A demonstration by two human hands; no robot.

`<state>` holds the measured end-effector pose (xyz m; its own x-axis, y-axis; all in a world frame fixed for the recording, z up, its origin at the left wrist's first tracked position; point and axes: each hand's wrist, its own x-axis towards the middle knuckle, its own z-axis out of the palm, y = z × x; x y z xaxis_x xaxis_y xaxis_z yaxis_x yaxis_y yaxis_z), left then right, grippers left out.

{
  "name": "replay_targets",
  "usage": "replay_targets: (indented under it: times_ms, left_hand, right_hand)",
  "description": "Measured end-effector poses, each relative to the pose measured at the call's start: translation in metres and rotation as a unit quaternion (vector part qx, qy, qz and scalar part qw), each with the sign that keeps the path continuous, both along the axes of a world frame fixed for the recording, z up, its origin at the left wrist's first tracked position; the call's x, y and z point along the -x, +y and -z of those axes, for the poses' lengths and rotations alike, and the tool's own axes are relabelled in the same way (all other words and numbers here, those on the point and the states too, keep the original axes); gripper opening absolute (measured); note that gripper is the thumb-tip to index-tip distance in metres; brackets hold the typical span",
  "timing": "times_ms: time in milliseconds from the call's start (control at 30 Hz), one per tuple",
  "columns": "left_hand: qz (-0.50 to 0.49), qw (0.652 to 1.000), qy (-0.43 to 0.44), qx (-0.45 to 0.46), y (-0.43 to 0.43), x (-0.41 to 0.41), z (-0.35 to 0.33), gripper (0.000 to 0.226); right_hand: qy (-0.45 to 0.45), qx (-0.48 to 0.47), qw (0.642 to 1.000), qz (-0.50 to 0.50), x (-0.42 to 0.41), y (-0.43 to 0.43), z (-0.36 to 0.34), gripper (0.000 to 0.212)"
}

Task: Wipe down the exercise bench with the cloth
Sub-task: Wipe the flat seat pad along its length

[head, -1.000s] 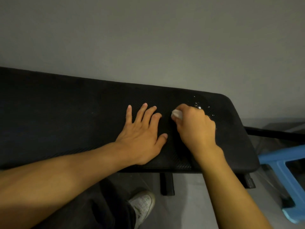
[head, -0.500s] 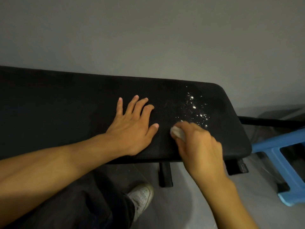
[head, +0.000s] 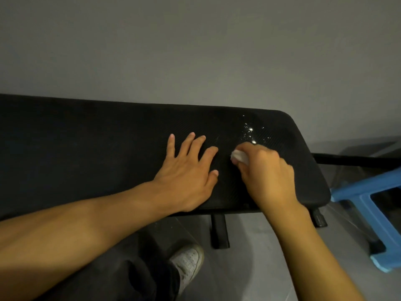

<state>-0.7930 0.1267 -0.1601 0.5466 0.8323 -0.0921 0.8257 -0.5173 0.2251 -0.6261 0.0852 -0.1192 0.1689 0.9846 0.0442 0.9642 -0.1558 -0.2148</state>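
Cloth (head: 239,157), likely soft and light, is bunched in the gripping right hand (head: 267,177) right of centre, pressed on the bench (head: 86,148) beside wet drops (head: 249,131). The left hand (head: 188,172) lies flat on it, fingers spread.

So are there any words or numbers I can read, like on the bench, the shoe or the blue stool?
No words, numbers or signs can be read anywhere.
Black bench: plain ribbed cover, no label showing.
White cloth: no print visible.
White shoe: only little dotted holes, no letters.
Blue stool: plain, no writing.
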Motion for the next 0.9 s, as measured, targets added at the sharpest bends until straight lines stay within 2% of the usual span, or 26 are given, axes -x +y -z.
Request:
replay_targets:
  times_ms: [67,233,433,567,667,833,900]
  left_hand:
    - [0.007,1.000,0.001,0.002,-0.001,-0.004,0.000,0.063]
    - [0.014,1.000,-0.002,0.011,0.005,-0.002,0.005,0.064]
    - [0.005,1.000,-0.008,0.023,0.006,-0.008,0.003,0.067]
    - [0.007,1.000,-0.012,0.024,0.008,-0.010,0.003,0.068]
    - [0.011,1.000,-0.009,0.025,0.010,-0.009,0.005,0.068]
    - [0.014,1.000,-0.002,0.025,0.012,-0.008,0.004,0.069]
    - [0.011,1.000,-0.004,0.026,0.010,-0.009,0.004,0.068]
  right_hand:
    - [-0.003,0.005,1.000,-0.006,0.000,0.005,0.001,0.024]
    - [0.040,0.086,0.995,-0.028,-0.008,-0.027,-0.008,0.020]
    - [-0.001,-0.015,1.000,-0.003,0.004,0.021,0.004,0.026]
    - [0.039,0.038,0.997,-0.047,0.002,-0.001,0.000,0.022]
    - [0.062,0.060,0.995,-0.044,-0.007,-0.033,-0.004,0.019]
    - [0.021,-0.010,1.000,-0.007,-0.018,-0.009,0.007,0.023]
    - [0.041,-0.022,0.999,-0.025,-0.014,-0.015,0.010,0.023]
